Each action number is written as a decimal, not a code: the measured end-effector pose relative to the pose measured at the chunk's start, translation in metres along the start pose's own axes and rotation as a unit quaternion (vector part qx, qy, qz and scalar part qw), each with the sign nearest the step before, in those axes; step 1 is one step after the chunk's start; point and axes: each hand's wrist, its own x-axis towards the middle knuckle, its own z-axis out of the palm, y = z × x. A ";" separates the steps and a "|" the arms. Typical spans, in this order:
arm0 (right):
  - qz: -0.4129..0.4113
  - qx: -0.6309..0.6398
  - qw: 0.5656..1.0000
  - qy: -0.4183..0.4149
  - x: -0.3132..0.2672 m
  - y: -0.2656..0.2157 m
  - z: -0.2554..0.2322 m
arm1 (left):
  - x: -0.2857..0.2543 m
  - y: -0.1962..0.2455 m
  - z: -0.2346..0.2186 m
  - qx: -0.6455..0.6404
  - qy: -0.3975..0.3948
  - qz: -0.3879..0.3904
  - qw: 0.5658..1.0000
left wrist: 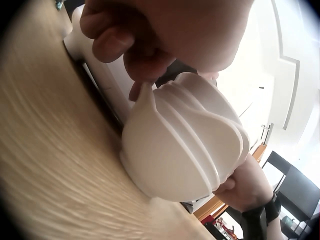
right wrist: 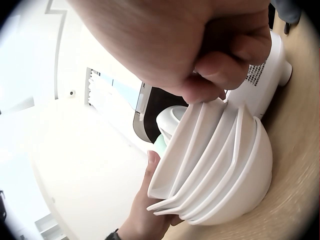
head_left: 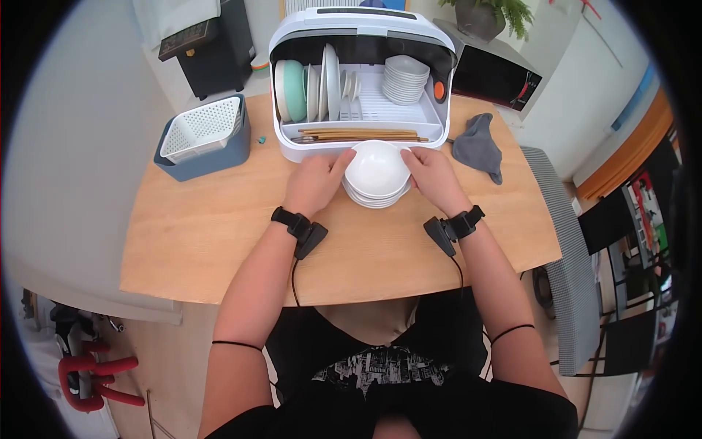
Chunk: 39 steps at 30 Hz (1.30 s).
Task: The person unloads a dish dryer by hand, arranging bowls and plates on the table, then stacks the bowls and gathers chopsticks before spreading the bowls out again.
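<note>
A stack of white bowls (head_left: 377, 174) stands on the wooden table, in front of the white dish box (head_left: 292, 152). My left hand (head_left: 314, 181) holds the stack's left side, its thumb at the rim of the top bowl. On the opposite side my right hand (head_left: 436, 179) grips the rim, fingers curled under it. Several nested rims show in the right wrist view, the upper bowls (right wrist: 187, 145) tilted from the lower ones. Inside the raised-lid box are upright plates (head_left: 333, 88), a green bowl (head_left: 295, 91), another bowl stack (head_left: 406, 79) and chopsticks (head_left: 365, 134) along the front.
A blue basin (head_left: 201, 167) with a white basket (head_left: 196, 135) in it stands at the table's left. Right of the dish box lies a grey cloth (head_left: 477, 146). Behind are a microwave (head_left: 493, 73) and a potted plant (head_left: 479, 18). A padded bench (head_left: 559, 271) flanks the table's right edge.
</note>
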 end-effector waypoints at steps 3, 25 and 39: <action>-0.002 -0.008 1.000 -0.021 0.002 0.016 0.002 | 0.003 -0.005 0.001 -0.007 -0.006 -0.015 1.000; 0.236 0.244 0.938 0.068 0.155 -0.010 -0.055 | 0.030 -0.051 0.028 -0.237 -0.073 -0.050 0.967; -0.166 -0.315 0.934 -0.006 0.227 -0.042 0.040 | 0.035 -0.065 0.042 -0.269 -0.039 -0.018 0.962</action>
